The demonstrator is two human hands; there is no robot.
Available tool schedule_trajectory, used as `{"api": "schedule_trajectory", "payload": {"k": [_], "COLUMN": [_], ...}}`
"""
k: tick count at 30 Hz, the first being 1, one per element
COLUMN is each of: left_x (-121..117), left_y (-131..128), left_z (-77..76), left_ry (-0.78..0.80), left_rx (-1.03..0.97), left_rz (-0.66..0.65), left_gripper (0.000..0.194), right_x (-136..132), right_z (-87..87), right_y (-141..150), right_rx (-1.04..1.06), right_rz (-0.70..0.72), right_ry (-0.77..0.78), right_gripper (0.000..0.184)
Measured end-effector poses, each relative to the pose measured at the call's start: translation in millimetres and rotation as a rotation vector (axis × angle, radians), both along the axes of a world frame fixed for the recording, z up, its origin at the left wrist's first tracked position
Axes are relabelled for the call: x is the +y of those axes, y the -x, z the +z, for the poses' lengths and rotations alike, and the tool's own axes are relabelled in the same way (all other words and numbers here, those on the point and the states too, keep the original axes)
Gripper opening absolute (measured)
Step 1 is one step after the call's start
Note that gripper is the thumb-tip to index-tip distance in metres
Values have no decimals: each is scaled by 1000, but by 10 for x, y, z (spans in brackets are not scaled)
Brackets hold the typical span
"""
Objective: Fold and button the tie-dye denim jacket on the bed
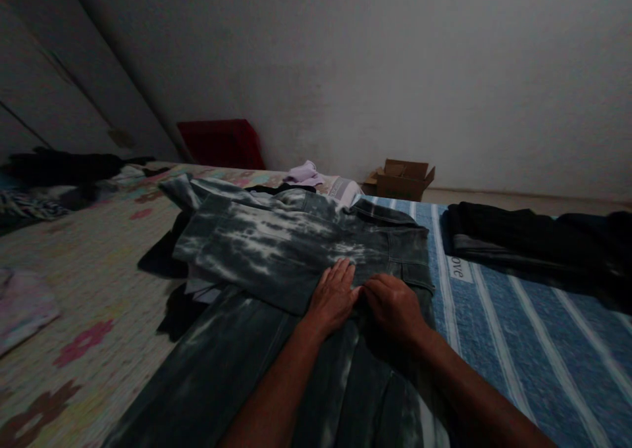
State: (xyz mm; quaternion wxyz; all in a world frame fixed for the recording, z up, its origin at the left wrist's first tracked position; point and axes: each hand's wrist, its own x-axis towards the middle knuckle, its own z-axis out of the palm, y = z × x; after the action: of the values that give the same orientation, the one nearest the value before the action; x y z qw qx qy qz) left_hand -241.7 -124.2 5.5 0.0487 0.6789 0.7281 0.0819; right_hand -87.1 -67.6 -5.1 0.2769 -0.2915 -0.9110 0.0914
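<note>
A grey bleach-washed denim garment (276, 250) lies spread over the bed in front of me, its upper part folded across the lower. My left hand (333, 297) rests flat on the fold with fingers stretched out together. Beside it, touching it, my right hand (395, 306) presses on the denim with its fingers curled down; what they grip, if anything, is hidden.
A blue striped sheet (533, 343) covers the bed's right side, with dark folded clothes (533, 241) on it. A floral cover (89, 290) lies left, with dark clothing (64, 168) piled far left. A lilac cloth (303, 172), a cardboard box (402, 179) and a red object (222, 143) sit by the wall.
</note>
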Motion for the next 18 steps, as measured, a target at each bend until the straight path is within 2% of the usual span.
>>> {"api": "schedule_trajectory", "payload": {"k": [6, 18], "left_x": [-8, -27], "left_y": [-20, -45], "left_z": [4, -12], "left_ry": [139, 127], "left_rx": [64, 93], "left_rz": [33, 19], "left_gripper": [58, 62], "right_x": [22, 79], "right_z": [-75, -45], "right_y": [14, 13], "right_rx": [-64, -183], "right_rz": [1, -16], "right_ry": [27, 154], "right_gripper": [22, 35]}}
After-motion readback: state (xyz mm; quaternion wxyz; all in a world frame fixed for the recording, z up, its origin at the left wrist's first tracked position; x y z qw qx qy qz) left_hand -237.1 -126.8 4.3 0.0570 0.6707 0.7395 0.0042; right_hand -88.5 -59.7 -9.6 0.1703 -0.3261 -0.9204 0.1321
